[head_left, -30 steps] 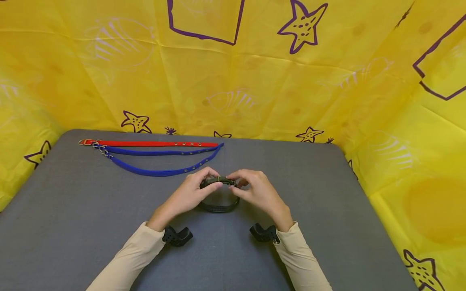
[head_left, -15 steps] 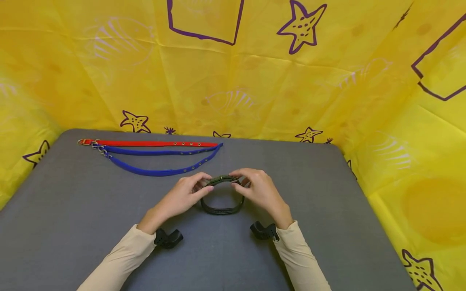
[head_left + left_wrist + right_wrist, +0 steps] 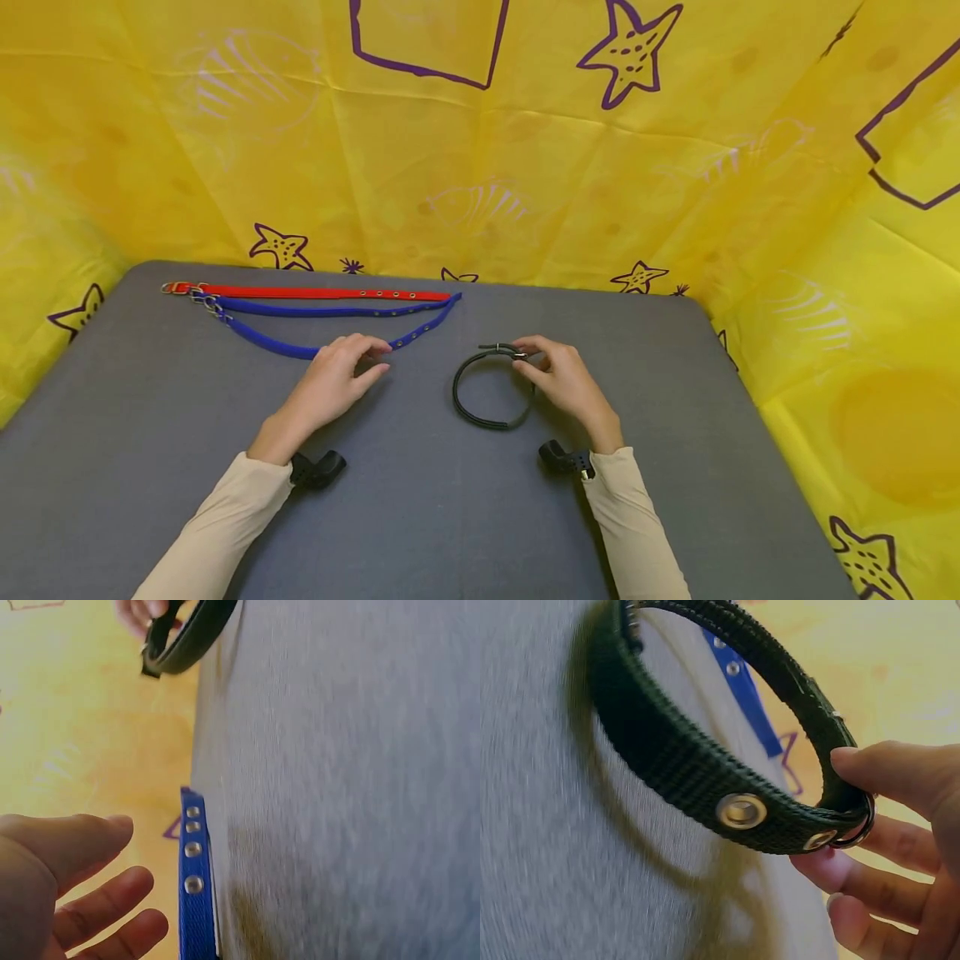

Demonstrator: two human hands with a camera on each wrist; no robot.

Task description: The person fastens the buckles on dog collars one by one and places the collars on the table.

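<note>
A dark green webbing collar [image 3: 487,424] with metal eyelets is closed into a loop. My right hand [image 3: 567,379] pinches it by its buckle end, thumb on one face and fingers on the other. In the right wrist view the collar [image 3: 675,761] stands on edge, with a metal ring beside the fingertips. My left hand [image 3: 335,379] holds nothing, its fingers loosely bent and thumb apart. It hovers over the lower of two blue straps [image 3: 266,339] and hides part of it. The left wrist view shows that blue strap [image 3: 194,862] with its eyelets beside the fingers.
A red collar [image 3: 300,292] lies straight along the back left of the grey table [image 3: 420,525], its buckle beside those of the blue straps. Yellow printed cloth [image 3: 480,150] walls the table's back and sides. Each wrist wears a black camera mount [image 3: 318,471].
My left hand has let go of the green collar and moved left over the blue straps. My right hand has carried the collar slightly right, and the loop now shows rounder.
</note>
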